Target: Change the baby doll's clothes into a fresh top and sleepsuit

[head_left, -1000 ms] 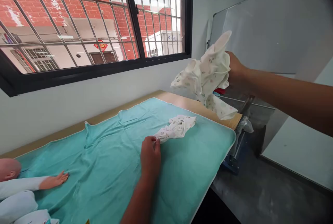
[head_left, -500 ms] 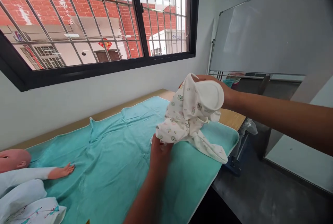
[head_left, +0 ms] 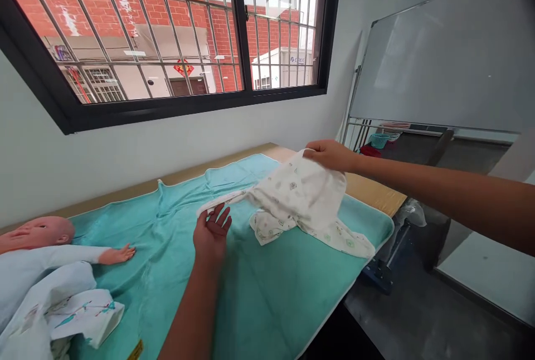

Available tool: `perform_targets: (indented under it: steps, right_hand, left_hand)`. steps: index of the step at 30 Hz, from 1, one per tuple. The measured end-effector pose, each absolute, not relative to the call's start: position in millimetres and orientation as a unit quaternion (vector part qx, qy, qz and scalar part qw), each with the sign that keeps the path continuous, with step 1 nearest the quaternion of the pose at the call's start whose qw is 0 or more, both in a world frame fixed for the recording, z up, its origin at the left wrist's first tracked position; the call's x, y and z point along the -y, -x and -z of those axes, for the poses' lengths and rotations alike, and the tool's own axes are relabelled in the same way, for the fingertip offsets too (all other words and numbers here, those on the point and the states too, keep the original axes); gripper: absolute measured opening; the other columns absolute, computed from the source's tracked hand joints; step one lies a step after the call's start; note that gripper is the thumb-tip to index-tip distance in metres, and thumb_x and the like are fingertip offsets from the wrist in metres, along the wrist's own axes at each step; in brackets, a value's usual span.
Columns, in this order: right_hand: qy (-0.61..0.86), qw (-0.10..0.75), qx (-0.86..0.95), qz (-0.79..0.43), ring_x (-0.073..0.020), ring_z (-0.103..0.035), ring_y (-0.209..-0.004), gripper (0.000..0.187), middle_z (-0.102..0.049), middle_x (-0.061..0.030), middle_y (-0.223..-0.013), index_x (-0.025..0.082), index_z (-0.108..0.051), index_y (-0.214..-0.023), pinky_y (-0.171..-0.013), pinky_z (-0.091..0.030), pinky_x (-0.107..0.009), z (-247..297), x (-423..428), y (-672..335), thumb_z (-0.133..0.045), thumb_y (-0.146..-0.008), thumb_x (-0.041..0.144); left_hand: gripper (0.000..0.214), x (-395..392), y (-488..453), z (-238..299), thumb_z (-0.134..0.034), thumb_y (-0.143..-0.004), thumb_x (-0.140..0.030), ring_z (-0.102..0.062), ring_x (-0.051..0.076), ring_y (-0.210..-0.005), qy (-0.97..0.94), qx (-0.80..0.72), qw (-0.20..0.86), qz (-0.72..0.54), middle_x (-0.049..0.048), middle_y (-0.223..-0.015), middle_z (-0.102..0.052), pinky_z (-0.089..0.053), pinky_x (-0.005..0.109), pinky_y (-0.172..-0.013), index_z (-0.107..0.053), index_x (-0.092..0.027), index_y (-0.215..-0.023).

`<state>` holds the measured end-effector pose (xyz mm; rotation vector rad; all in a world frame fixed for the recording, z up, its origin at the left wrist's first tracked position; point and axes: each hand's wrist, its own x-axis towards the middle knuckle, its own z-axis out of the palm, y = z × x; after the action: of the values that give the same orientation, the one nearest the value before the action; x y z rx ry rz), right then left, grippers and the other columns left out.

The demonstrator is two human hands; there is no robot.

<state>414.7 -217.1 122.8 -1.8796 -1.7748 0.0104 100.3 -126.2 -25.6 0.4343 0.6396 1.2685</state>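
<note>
At the far left a doll [head_left: 37, 237] in a pale suit lies on its back, one arm out on the towel [head_left: 259, 304], with a folded printed cloth [head_left: 83, 315] at its near side. Further right the left hand [head_left: 211, 232] is turned palm up, its fingers [head_left: 223, 219] apart and loose at the tip of the garment's sleeve, and no grip shows. The garment [head_left: 301, 198], white with small prints, is half raised over the towel's right part. Its far edge hangs from the right hand [head_left: 330, 155], whose fingers are pinched together on the fabric, and its lower end rests on the towel near the right corner. Carried by that single pinch, it could slip free and land bunched. With the left hand loose, the sleeve could fold under. The trailing end lies close to where the desk [head_left: 376, 193] stops, so a tug rightward might drag it over the edge. The towel is teal, wrinkled and white-edged, and covers most of the wooden desk, which shows bare along the wall and at the right end. A barred window [head_left: 167, 31] above looks onto brick buildings. To the right a whiteboard [head_left: 451, 53] stands with a small basket [head_left: 379, 140] on its tray, above a grey floor.
</note>
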Motion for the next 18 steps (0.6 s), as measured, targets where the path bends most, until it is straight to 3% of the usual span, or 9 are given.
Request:
perform_targets:
  steps: [4,7,11,14,18]
  right_hand:
    - [0.635,0.247,0.731,0.029,-0.0145,-0.049,-0.067,0.035,-0.054,0.0017,-0.065,0.019,-0.054,-0.066,-0.064,-0.033,-0.027,-141,201,-383,-0.043,-0.088,0.045]
    - [0.565,0.329,0.752,0.087,-0.0143,-0.050,-0.070,0.033,-0.055,0.0015,-0.069,0.018,-0.055,-0.071,-0.069,-0.034,-0.028,-178,190,-346,-0.042,-0.090,0.043]
    - [0.448,0.459,0.762,0.088,-0.0143,-0.050,-0.081,0.032,-0.051,0.0007,-0.078,0.017,-0.054,-0.078,-0.076,-0.036,-0.028,-225,185,-288,-0.041,-0.093,0.042]
    - [0.377,0.546,0.748,0.016,-0.0143,-0.050,-0.087,0.034,-0.044,0.0010,-0.079,0.017,-0.052,-0.079,-0.079,-0.039,-0.029,-239,185,-247,-0.039,-0.095,0.044]
    - [0.310,0.633,0.682,-0.192,-0.0139,-0.052,-0.081,0.030,-0.045,0.0003,-0.079,0.020,-0.049,-0.086,-0.071,-0.045,-0.029,-222,189,-205,-0.037,-0.095,0.046]
  left_hand:
    - [0.018,117,-81,14,-0.048,-0.083,-0.027,-0.065,0.022,-0.108,-0.230,-0.240,0.714,-0.617,0.0038,-0.095,-0.069,-0.054,0.036,-0.082,-0.043,-0.020,-0.066]
    - [0.022,116,-52,-15,-0.047,-0.083,-0.032,-0.060,0.022,-0.116,-0.289,-0.197,0.662,-0.663,0.0012,-0.100,-0.070,-0.052,0.041,-0.090,-0.044,-0.021,-0.065]
    - [0.022,121,9,-82,-0.056,-0.081,-0.033,-0.060,0.019,-0.115,-0.331,-0.141,0.595,-0.719,-0.0033,-0.099,-0.071,-0.053,0.039,-0.093,-0.048,-0.022,-0.065]
    - [0.017,123,49,-154,-0.054,-0.084,-0.026,-0.063,0.019,-0.111,-0.378,-0.115,0.533,-0.748,-0.0061,-0.085,-0.070,-0.053,0.037,-0.095,-0.048,-0.022,-0.068]
    - [0.019,120,59,-249,-0.039,-0.090,-0.020,-0.064,0.019,-0.108,-0.444,-0.212,0.434,-0.755,-0.0078,-0.077,-0.064,-0.051,0.036,-0.086,-0.046,-0.015,-0.074]
